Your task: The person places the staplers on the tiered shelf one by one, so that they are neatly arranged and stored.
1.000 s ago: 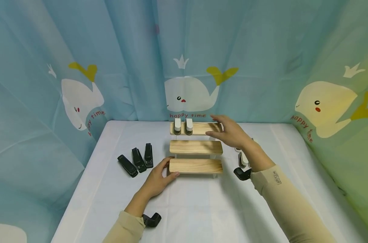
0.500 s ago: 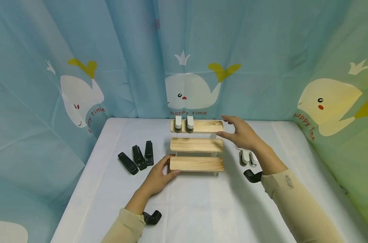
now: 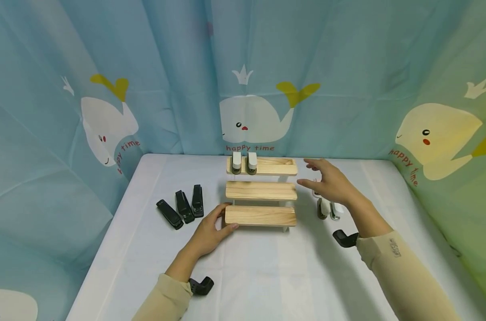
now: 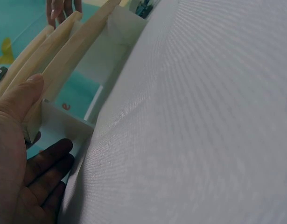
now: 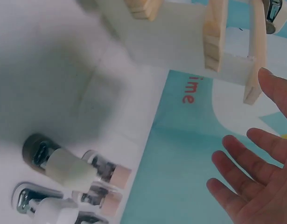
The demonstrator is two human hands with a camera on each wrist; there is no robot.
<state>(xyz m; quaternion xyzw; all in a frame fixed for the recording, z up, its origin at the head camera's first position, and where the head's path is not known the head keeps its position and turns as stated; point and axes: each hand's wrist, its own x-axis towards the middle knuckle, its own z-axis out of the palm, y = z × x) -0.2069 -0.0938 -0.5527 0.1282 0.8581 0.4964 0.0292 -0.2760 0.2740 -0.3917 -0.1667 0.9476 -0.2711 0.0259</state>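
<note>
- rack (image 3: 261, 191): one. three wooden shelves in steps on white side panels (image 4: 66, 123). centre of the frame, standing on the white cloth (image 3: 251, 276).
- my left hand (image 3: 208, 234): pinching the rack at the left end of the bottom shelf (image 3: 261, 216), thumb along the front edge, a finger behind; the other fingers loose.
- my right hand (image 3: 332, 182): released, right of centre; thumb and fingers spread, just beside the top shelf (image 3: 277, 166) and apart from it.
- small staplers (image 3: 252, 163): two, white-capped, side by side on the left half of the top shelf. two more (image 3: 323, 208) on the cloth below my right hand; pink-tipped pieces (image 5: 120, 177) beside them, too blurred to count.
- black staplers (image 3: 184, 206): three, fanned on the cloth, left of centre.
- handling, rack: stiff, i judge it light and apt to slide on cloth if knocked. best held by both ends of the bottom shelf, kept level, since the loads above look loose.
- handling, staplers: hard, the small ones probably light, caps likely slick; pinch across the sides of the body, off the lever. black ones longer, perhaps heavier; take mid-length.
</note>
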